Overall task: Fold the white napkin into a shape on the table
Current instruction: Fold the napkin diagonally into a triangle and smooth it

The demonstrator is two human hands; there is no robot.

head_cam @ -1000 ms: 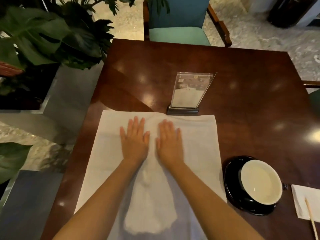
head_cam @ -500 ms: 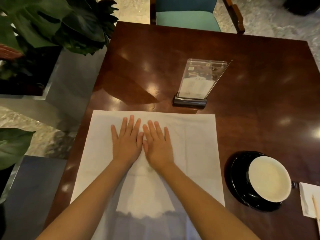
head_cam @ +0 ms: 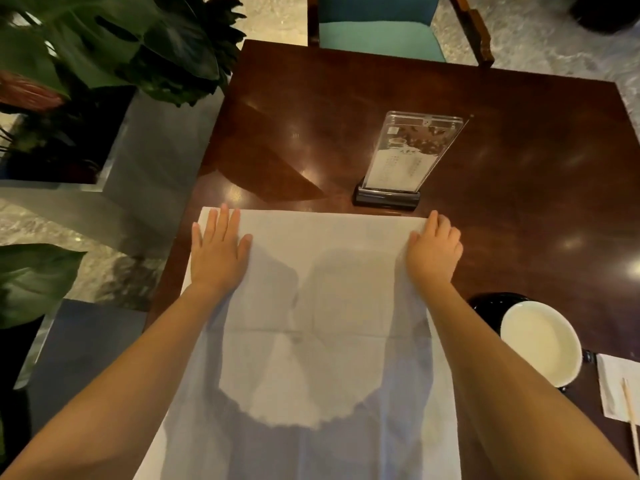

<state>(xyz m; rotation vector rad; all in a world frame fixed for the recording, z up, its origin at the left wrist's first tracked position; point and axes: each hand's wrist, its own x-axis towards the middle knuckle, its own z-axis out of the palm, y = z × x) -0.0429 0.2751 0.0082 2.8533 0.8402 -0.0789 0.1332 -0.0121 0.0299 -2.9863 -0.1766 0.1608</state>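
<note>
The white napkin (head_cam: 325, 271) lies spread flat on the dark wooden table (head_cam: 346, 109), its far edge just in front of the menu stand. My left hand (head_cam: 219, 251) rests flat, fingers apart, on the napkin's far left corner. My right hand (head_cam: 434, 252) sits on the far right corner with its fingers curled over the napkin's edge; whether it pinches the cloth I cannot tell. A faint crease runs across the napkin's middle.
A clear acrylic menu stand (head_cam: 403, 161) stands just beyond the napkin. A white cup on a black saucer (head_cam: 540, 344) sits to the right, with a small paper napkin and wooden stick (head_cam: 623, 393) beyond it. Leafy plants (head_cam: 114, 46) at left, a teal chair (head_cam: 381, 26) opposite.
Both hands slid apart from the napkin's centre out to its far left and far right corners. The camera moved closer over the table.
</note>
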